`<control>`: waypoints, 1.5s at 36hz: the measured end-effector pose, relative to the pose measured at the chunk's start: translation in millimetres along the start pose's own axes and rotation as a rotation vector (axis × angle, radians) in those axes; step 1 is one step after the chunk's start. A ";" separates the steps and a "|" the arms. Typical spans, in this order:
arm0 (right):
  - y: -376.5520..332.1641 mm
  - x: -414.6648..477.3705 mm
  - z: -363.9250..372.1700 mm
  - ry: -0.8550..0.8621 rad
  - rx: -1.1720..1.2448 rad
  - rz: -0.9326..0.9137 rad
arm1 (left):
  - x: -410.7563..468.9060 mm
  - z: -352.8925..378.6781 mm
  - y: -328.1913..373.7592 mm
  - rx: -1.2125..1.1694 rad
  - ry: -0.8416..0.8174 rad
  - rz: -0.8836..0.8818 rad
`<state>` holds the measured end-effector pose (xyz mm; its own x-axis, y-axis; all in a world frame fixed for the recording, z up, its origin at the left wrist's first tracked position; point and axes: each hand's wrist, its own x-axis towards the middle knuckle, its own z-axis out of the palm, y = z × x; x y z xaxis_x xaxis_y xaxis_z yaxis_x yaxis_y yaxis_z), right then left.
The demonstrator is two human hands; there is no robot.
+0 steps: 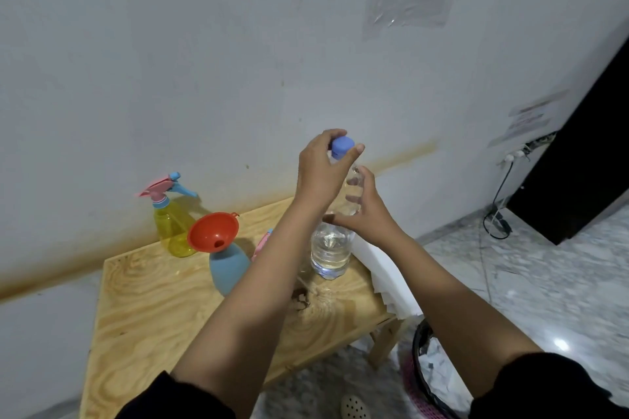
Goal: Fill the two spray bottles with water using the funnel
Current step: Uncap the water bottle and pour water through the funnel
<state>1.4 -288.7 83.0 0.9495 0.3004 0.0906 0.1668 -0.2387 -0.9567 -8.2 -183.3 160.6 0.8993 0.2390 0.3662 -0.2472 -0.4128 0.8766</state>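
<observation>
Spray bottles, seemingly 2; funnel, 1

Plain home corner: stained wall, marbled tile floor, plywood table (waste basket beside)

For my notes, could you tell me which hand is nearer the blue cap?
Left. The left hand grips the blue cap; the right hand holds the water bottle lower down.
</observation>
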 end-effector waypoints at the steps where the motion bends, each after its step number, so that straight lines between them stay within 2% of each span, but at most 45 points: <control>1: 0.5 0.2 -0.8 -0.009 -0.007 0.001 | 2.8 -4.5 -2.1 -0.003 -0.118 -0.016; 4: 2.4 0.9 -2.5 -0.040 -0.006 0.027 | 10.4 -23.3 -7.3 -0.081 -0.383 -0.089; 7: 2.8 0.6 -0.9 -0.040 -0.006 0.024 | 14.2 -35.1 -7.9 -0.052 -0.452 -0.077; 13: 6.4 0.5 -1.1 -0.013 -0.008 0.027 | 5.7 -22.3 -5.2 0.000 -0.299 -0.021; 21: 1.3 -3.8 8.6 0.022 -0.029 -0.043 | -11.6 0.3 1.4 -0.028 0.160 -0.002; 26: -1.0 -4.9 10.1 0.013 -0.057 -0.051 | -7.1 -3.5 8.1 -0.085 0.290 -0.008; 31: 1.4 -4.7 6.0 0.039 -0.065 -0.043 | 1.2 -21.7 14.9 -0.111 0.301 0.039; 35: 4.1 -4.6 3.6 0.058 -0.056 -0.019 | -17.6 -40.4 -19.4 -0.114 0.292 0.015; 38: 6.5 -4.0 3.3 0.066 -0.047 -0.016 | -60.1 -44.0 -72.3 -0.065 0.296 -0.069; 42: 7.9 -1.7 5.4 0.074 -0.046 -0.031 | -133.3 -35.0 -144.2 0.036 0.185 -0.292; 45: 11.1 -2.0 7.9 0.099 -0.041 -0.051 | -175.2 -25.6 -186.3 0.231 0.077 -0.315; 50: 23.6 -8.6 10.5 0.134 -0.005 -0.087 | -209.1 -11.5 -215.2 0.217 0.079 -0.451; 54: 31.4 -8.2 12.6 0.159 -0.028 -0.106 | -215.0 -1.8 -223.2 0.298 0.064 -0.420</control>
<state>-4.4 -287.0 48.8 0.9558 0.1759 0.2355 0.2736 -0.2396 -0.9315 -147.0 -140.9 -113.2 0.8729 0.4871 0.0282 0.2522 -0.4999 0.8285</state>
